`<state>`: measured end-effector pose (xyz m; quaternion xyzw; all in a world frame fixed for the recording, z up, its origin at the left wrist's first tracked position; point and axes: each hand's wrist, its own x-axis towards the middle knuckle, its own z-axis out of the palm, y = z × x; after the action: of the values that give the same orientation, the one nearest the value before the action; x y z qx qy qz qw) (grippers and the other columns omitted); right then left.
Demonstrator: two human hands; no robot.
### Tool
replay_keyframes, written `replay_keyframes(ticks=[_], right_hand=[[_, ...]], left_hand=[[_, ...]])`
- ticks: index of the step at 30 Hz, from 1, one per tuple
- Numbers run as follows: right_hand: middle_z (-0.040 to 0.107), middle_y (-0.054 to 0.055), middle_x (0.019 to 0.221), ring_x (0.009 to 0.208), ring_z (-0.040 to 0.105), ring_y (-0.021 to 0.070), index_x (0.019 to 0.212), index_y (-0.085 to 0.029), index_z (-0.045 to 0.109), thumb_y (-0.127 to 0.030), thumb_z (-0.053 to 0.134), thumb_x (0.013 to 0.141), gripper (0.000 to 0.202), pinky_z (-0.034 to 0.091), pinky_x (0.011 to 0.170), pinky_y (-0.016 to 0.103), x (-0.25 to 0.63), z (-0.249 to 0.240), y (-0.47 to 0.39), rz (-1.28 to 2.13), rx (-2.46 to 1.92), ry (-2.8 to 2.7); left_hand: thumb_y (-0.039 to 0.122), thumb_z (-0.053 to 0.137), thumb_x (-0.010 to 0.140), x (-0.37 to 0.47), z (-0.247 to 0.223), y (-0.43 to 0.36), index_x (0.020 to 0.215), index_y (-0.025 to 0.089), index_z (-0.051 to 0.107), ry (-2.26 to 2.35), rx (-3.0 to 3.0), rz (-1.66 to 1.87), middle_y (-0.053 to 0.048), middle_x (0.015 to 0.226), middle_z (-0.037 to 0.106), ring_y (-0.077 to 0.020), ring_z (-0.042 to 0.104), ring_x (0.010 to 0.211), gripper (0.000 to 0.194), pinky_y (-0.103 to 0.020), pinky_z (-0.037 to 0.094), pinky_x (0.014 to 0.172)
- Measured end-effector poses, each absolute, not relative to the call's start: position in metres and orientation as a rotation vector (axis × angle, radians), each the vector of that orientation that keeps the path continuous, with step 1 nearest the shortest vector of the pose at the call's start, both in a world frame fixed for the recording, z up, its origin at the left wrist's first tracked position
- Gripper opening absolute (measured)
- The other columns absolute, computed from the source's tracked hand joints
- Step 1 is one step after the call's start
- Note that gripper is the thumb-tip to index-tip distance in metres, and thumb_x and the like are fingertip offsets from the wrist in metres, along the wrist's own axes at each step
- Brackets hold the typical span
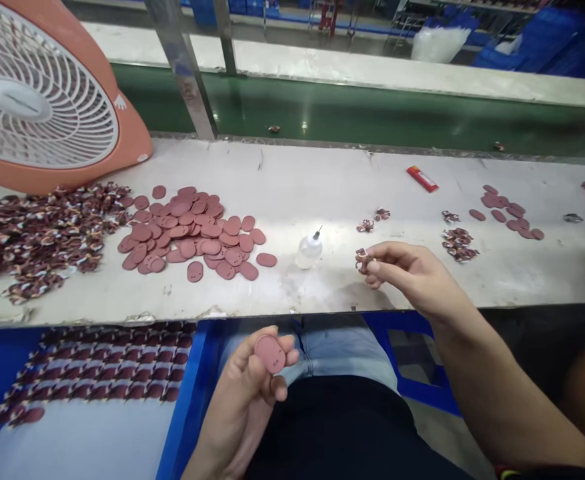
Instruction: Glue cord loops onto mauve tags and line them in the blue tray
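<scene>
Below the table edge, my left hand pinches a reddish oval disc with small holes near one end. My right hand, over the table's front part, grips a small dark-red and white figure-like piece between thumb and fingers. Just left of that hand stands a clear squeeze bottle with a needle tip. A heap of reddish oval discs lies farther left. Two more small figure-like pieces rest beyond my right hand.
An orange fan stands at the left behind a large pile of small dark-red pieces. A blue crate below holds rows of pieces. A red packet and more discs lie rightward. A green conveyor belt runs behind.
</scene>
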<state>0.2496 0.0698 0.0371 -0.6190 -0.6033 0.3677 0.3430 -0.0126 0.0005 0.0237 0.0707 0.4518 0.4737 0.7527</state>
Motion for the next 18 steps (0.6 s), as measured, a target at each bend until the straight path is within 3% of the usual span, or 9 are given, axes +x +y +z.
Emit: replay_keyframes(ticks=[3, 7, 12, 18], right_hand=[[0.073, 0.006, 0.091, 0.073, 0.071, 0.0168, 0.094, -0.02, 0.073, -0.045, 0.069, 0.085, 0.027, 0.061, 0.064, 0.028, 0.229, 0.043, 0.05, 1.228, -1.387, -1.537], [0.074, 0.001, 0.097, 0.087, 0.073, 0.0143, 0.099, -0.026, 0.074, -0.027, 0.072, 0.087, 0.012, 0.061, 0.077, 0.022, 0.2, 0.053, 0.033, 1.455, -1.172, -1.525], [0.074, -0.004, 0.092, 0.08, 0.069, 0.006, 0.107, -0.029, 0.071, -0.013, 0.07, 0.088, 0.025, 0.056, 0.074, 0.013, 0.188, 0.064, 0.028, 1.26, -1.12, -1.851], [0.073, -0.003, 0.089, 0.076, 0.068, 0.0093, 0.106, -0.028, 0.071, -0.012, 0.067, 0.088, 0.024, 0.055, 0.067, 0.019, 0.188, 0.067, 0.03, 1.172, -1.118, -2.011]], left_hand=[[0.038, 0.092, 0.061, -0.01, 0.018, 0.002, 0.088, 0.024, 0.08, 0.909, 0.143, 0.931, -0.004, 0.091, 0.079, -0.0136, 0.073, 0.075, 0.032, -0.012, 0.047, 0.047], [0.039, 0.09, 0.065, -0.009, 0.013, 0.002, 0.091, 0.022, 0.08, 0.82, 0.156, 0.834, -0.004, 0.087, 0.075, -0.012, 0.071, 0.074, 0.032, -0.011, 0.048, 0.046], [0.042, 0.088, 0.066, -0.008, 0.013, 0.0, 0.091, 0.018, 0.08, 0.76, 0.192, 0.832, -0.002, 0.074, 0.067, -0.0107, 0.066, 0.069, 0.035, -0.011, 0.049, 0.045], [0.045, 0.086, 0.069, -0.009, 0.013, -0.001, 0.089, 0.016, 0.079, 0.756, 0.225, 0.835, -0.002, 0.072, 0.064, -0.0099, 0.062, 0.067, 0.036, -0.01, 0.049, 0.046]])
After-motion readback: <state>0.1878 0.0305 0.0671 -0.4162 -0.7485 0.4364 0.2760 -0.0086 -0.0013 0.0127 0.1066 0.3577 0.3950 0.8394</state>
